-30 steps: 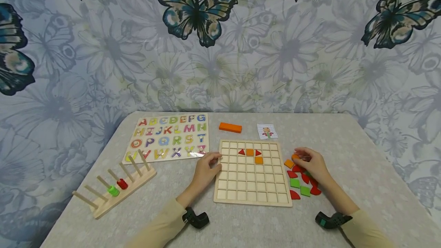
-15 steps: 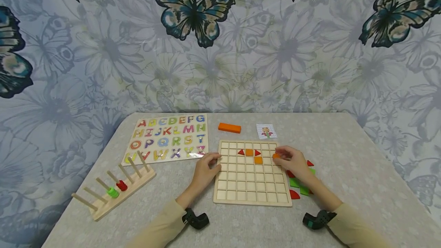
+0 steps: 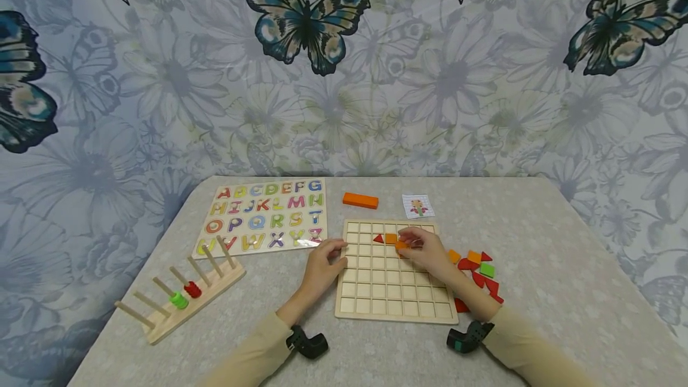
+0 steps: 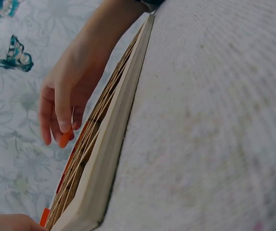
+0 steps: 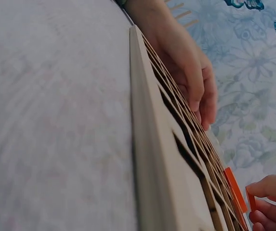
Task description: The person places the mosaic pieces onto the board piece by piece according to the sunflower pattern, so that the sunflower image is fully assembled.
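Observation:
My right hand [image 3: 427, 251] pinches an orange square tile [image 3: 401, 245] over the upper middle of the wooden grid board [image 3: 371, 285]. In the left wrist view, that orange tile [image 4: 66, 139] shows between the thumb and fingertips, just above the board. My left hand [image 3: 323, 261] rests at the board's left edge, its fingers relaxed and touching the rim. In the board's upper rows lie a red triangle [image 3: 378, 238] and an orange square [image 3: 390, 238]; the cells beneath my right hand are hidden.
Several red, green and orange pieces [image 3: 478, 278] lie right of the board. Behind it are a small pattern card [image 3: 418, 206] and an orange bar [image 3: 360, 200]. An alphabet board [image 3: 263, 215] and a peg stand [image 3: 193, 303] with green and red beads occupy the left.
My right hand has carried an orange tile leftward from the loose pieces to the board's upper middle. The left hand has stayed at the board's edge.

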`<state>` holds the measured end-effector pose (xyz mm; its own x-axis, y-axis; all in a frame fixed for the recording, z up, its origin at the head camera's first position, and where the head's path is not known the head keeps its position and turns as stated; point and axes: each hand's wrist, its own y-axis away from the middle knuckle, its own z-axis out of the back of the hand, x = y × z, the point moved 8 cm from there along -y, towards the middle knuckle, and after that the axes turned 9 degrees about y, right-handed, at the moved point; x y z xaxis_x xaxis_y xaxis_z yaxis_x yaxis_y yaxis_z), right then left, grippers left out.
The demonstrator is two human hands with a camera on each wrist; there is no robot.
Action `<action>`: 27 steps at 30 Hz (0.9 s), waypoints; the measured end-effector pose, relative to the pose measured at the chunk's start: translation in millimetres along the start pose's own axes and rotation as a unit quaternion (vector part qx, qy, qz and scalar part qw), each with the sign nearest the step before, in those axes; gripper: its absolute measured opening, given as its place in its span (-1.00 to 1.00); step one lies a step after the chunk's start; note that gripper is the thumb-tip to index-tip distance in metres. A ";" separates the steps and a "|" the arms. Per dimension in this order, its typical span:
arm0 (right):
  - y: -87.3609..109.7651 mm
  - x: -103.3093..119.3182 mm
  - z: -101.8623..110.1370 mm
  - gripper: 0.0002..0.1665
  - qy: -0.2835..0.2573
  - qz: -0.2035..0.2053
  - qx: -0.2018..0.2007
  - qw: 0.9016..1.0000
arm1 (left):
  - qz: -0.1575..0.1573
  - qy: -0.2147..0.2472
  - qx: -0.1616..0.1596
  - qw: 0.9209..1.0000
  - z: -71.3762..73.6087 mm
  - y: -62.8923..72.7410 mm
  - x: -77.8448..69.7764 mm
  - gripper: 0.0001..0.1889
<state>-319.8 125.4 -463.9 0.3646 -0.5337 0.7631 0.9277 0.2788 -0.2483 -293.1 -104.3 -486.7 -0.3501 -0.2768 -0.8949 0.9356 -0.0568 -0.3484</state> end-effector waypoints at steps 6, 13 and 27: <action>-5.7 -10.5 -14.5 -0.57 0.012 0.024 0.009 1.000 | -0.003 -0.008 0.001 1.000 0.0 -0.7 -1.7 -0.70; -5.5 -10.4 -20.2 -0.56 0.036 0.028 0.017 0.999 | -0.001 -0.012 0.001 1.000 -1.3 -1.1 -0.2 -0.70; -3.5 -11.4 -20.6 -0.60 0.034 0.023 0.018 0.999 | -0.001 -0.007 0.005 1.000 -1.2 -0.8 -2.9 -0.69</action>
<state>-325.6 114.1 -484.0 0.4120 -0.5730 0.7085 0.9070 0.3321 -0.2589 -292.9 -102.3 -484.1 -0.3521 -0.2901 -0.8899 0.9351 -0.0669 -0.3481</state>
